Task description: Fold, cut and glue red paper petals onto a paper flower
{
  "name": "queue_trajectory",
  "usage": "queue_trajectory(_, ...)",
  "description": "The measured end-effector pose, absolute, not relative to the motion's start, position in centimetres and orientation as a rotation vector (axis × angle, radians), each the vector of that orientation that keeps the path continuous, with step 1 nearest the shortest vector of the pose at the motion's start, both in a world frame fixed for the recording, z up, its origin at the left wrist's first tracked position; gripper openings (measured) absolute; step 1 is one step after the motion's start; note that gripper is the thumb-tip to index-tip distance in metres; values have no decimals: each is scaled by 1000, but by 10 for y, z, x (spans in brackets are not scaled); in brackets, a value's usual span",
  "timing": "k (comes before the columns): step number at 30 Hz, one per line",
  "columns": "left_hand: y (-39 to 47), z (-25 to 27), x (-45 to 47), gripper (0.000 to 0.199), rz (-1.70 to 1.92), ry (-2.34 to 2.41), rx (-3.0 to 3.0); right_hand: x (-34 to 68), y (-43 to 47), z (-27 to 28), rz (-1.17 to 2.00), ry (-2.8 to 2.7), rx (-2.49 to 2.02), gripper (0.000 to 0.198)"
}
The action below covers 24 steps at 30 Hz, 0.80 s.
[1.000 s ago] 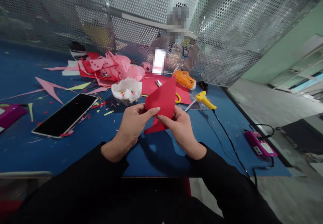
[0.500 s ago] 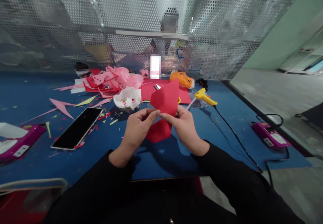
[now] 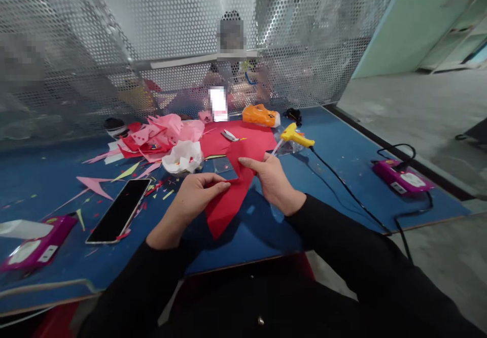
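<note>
A folded piece of red paper [image 3: 227,205] is held up over the blue table between both hands. My left hand [image 3: 194,198] pinches its left edge between thumb and fingers. My right hand [image 3: 276,181] grips the right side, thumb on top and fingers behind the sheet. Beyond it lies a larger red sheet [image 3: 213,137] with a pair of scissors [image 3: 230,135] on it, their handles partly hidden by the held paper. To the right of that sheet rests a yellow hot glue gun [image 3: 297,136].
A black-screened phone [image 3: 119,210], paper scraps and a white tissue-lined bowl [image 3: 183,156] lie to the left. Pink and red paper [image 3: 162,132] is heaped behind. Purple power strips [image 3: 402,176] sit at both sides. A perforated metal screen [image 3: 182,18] stands at the back; a lit phone [image 3: 218,103] leans there.
The red paper has turned and tilted, its lower end now pointing down-left. My left hand has shifted left and lower. The view has swung slightly right, and the scissors show more.
</note>
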<state>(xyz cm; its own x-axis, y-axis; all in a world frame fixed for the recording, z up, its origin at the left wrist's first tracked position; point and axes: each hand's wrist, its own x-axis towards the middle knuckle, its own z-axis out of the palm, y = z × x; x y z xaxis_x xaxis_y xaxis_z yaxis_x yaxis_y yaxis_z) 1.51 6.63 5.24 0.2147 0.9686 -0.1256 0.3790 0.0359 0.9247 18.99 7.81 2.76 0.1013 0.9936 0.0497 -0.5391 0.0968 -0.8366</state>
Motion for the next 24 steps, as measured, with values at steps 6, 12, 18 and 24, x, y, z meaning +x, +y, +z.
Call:
queue_trajectory(6, 69, 50, 11, 34, 701, 1273, 1599, 199, 72, 18, 1282, -707, -882, 27)
queue_trajectory(12, 78, 45, 0, 22, 340, 1103, 1807, 231, 36, -4, 1141, -697, -1090, 50)
queue_trajectory(18, 92, 32, 1, 22, 230, 1214, 2186, 260, 2, -38, 654, -1129, -1365, 50)
queue_trajectory(24, 55, 35, 3, 37, 337, 1235, 2741, 257, -14, -15, 23, -1998, -1362, 41)
